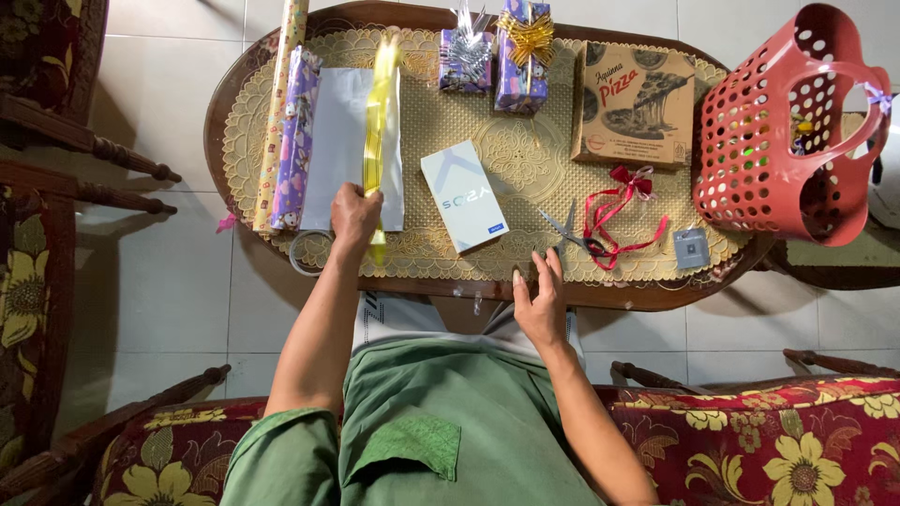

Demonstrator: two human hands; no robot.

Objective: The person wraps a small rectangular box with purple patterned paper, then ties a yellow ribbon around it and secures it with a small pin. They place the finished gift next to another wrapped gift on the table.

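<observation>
Table (469, 286): oval dark wood, covered by a gold lace mat (525, 150); everything the hands work with lies on it.
Basket (778, 131): red perforated plastic, tipped on its side, far out to the right of both hands.
Pizza box (636, 105): brown card, flat, well beyond the right hand.
Paper rolls (289, 122): two patterned rolls of wrapping paper lying lengthwise, just left of the gripping hand.
White sheet (339, 141): flat under the ribbon, running away from the knuckles.
Wrapped gifts (506, 56): two small purple parcels with bows, far ahead and between the hands.
Phone box (464, 195): white and pale blue, flat, between the two hands and near the left one.
Yellow ribbon (377, 122): a long glossy band stretching away from the fist across the white sheet, its tail poking out below the hand. I judge it very light, limp and slippery (it would slide through a loose hold), so pinching it firmly close to one end looks soundest.
Left hand (354, 215): closed around the near end of the yellow ribbon.
Right hand (540, 305): flat and slack at the table's near edge, fingers spread, holding nothing.
Red ribbon (614, 211): loose curls, just right of the resting fingers.
Scissors (567, 232): closed, just ahead of the right fingertips, not touched.
Tape ring (305, 251): beside the left wrist.
</observation>
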